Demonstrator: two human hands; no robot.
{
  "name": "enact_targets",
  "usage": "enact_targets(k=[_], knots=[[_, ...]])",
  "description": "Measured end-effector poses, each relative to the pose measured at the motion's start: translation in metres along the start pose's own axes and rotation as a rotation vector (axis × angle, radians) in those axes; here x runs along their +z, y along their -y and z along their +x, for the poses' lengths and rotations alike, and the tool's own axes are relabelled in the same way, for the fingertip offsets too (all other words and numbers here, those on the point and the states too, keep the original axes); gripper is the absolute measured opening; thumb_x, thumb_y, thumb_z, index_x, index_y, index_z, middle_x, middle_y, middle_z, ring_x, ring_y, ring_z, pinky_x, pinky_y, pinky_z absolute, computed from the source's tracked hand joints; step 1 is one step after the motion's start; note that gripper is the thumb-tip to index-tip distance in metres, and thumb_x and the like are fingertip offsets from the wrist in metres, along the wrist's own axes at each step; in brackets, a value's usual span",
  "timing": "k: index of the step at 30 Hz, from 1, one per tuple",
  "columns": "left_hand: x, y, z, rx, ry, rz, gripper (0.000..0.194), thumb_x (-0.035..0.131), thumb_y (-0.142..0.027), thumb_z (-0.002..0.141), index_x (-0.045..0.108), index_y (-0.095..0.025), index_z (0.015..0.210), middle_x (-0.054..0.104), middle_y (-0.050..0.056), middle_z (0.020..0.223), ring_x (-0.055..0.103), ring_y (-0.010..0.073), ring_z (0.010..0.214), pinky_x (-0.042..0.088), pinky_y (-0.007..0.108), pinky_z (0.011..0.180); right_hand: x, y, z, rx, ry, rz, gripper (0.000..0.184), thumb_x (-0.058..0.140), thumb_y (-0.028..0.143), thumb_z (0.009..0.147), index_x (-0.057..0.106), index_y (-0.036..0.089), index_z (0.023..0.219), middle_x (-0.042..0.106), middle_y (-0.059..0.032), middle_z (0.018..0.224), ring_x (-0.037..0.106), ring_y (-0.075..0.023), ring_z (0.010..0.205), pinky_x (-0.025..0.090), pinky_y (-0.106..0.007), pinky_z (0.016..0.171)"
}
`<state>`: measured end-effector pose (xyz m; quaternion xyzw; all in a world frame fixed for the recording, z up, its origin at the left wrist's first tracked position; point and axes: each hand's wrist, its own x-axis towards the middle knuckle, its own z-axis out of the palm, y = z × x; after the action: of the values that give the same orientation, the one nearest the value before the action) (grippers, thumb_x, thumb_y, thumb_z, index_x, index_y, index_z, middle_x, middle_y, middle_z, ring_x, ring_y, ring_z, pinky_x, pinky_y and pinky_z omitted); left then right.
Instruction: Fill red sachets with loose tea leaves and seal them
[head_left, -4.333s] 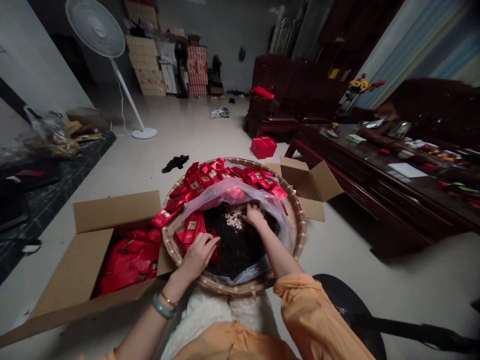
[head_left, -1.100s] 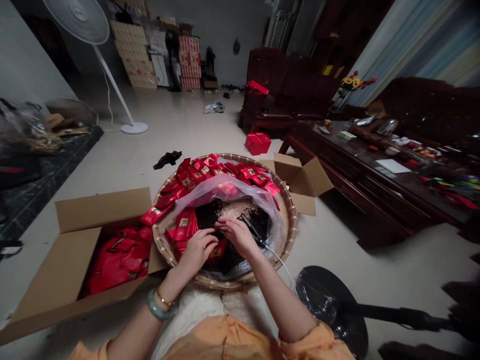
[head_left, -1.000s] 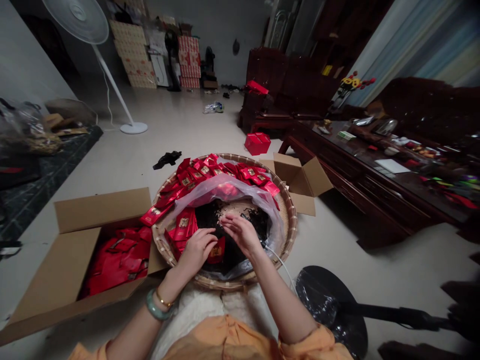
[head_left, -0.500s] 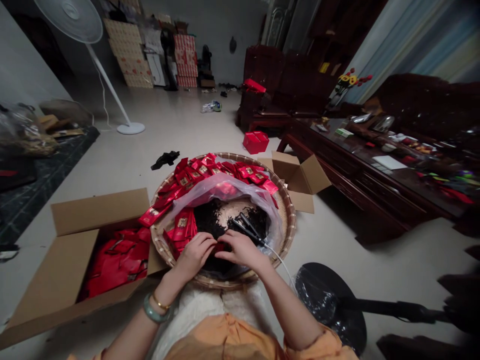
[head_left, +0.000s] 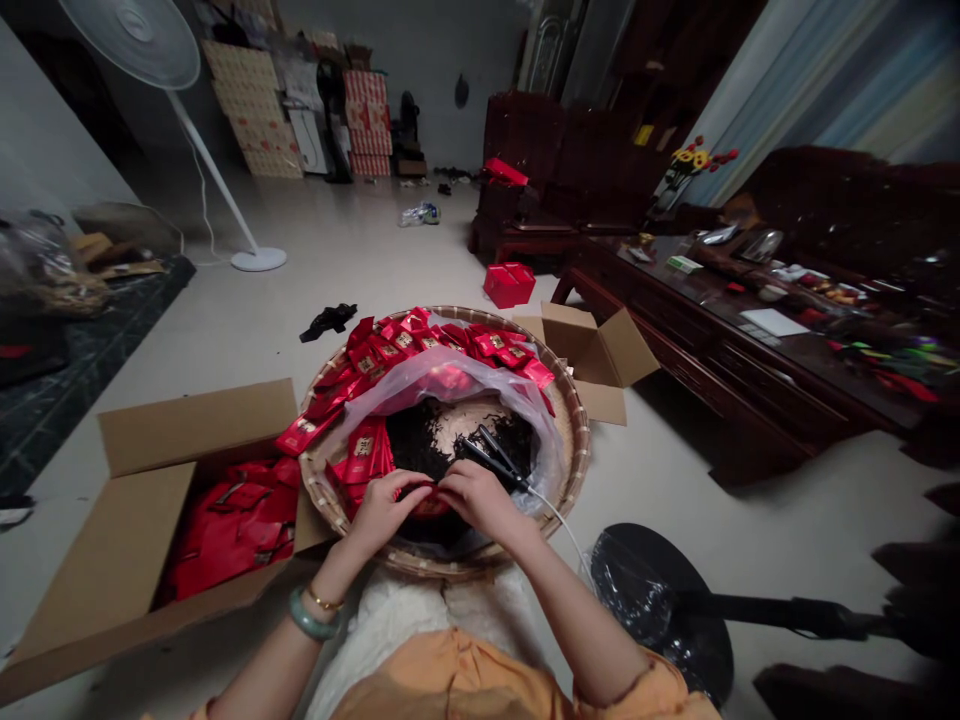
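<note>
My left hand and my right hand meet above the near part of a round woven basket. Both are closed, fingertips pinching the top edge of a small red packet, mostly hidden by the fingers. Beneath them, a clear plastic bag lines the basket and holds dark, dried, leaf-like strands. A black two-armed tool like a hair straightener, with a white cord, lies spread beside my right hand. Red packets stand stacked beyond my left hand; more line the far rim.
An open cardboard box of red packets sits at left. Another open box stands beyond the basket, near a dark wooden table. A black round base is at right, a white fan at far left.
My fingertips have drawn together, and more of the red packet shows below them. My left thumb and fingers have shifted slightly. The camera view has turned a little.
</note>
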<state>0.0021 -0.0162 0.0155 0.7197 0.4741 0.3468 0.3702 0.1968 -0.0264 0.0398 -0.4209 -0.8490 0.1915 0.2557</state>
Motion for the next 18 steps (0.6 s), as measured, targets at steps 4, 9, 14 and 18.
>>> enact_targets(k=[4,9,14,18], knots=[[0.002,-0.009,0.006,-0.131,-0.053,-0.180,0.021,0.061,-0.036,0.074,0.067,-0.015,0.077,0.069,0.004,0.076,0.063,0.0170,0.072,0.049,0.026,0.069,0.000,0.001,-0.002,0.149,-0.162,0.305,0.015,0.060,0.027,0.081,0.064,0.019,0.094,0.061,-0.0021,0.079,0.056,-0.0129,0.072,0.044,-0.023,0.065],[0.014,-0.020,0.006,-0.273,-0.023,-0.475,0.026,0.066,-0.038,0.068,0.059,-0.015,0.080,0.064,0.001,0.072,0.062,0.0151,0.069,0.048,0.024,0.063,0.017,-0.001,-0.002,0.439,-0.301,0.642,0.019,0.066,0.028,0.073,0.063,0.017,0.088,0.059,0.0032,0.064,0.052,-0.0103,0.056,0.041,-0.020,0.053],[0.042,-0.014,-0.012,-0.506,0.239,-0.737,0.050,0.076,-0.033,0.059,0.053,-0.014,0.098,0.068,0.007,0.086,0.067,0.0199,0.068,0.052,0.030,0.062,0.026,-0.011,-0.004,0.510,-0.286,0.600,0.019,0.060,0.033,0.077,0.063,0.017,0.068,0.062,0.0003,0.062,0.054,-0.0120,0.056,0.042,-0.022,0.054],[0.046,-0.011,-0.019,-0.513,0.150,-0.704,0.049,0.076,-0.033,0.058,0.056,-0.011,0.097,0.070,0.012,0.090,0.068,0.0213,0.070,0.053,0.034,0.067,0.014,-0.040,-0.011,0.479,-0.341,0.142,0.022,0.052,0.033,0.084,0.065,0.020,0.097,0.065,-0.0070,0.100,0.056,-0.0202,0.096,0.042,-0.033,0.085]])
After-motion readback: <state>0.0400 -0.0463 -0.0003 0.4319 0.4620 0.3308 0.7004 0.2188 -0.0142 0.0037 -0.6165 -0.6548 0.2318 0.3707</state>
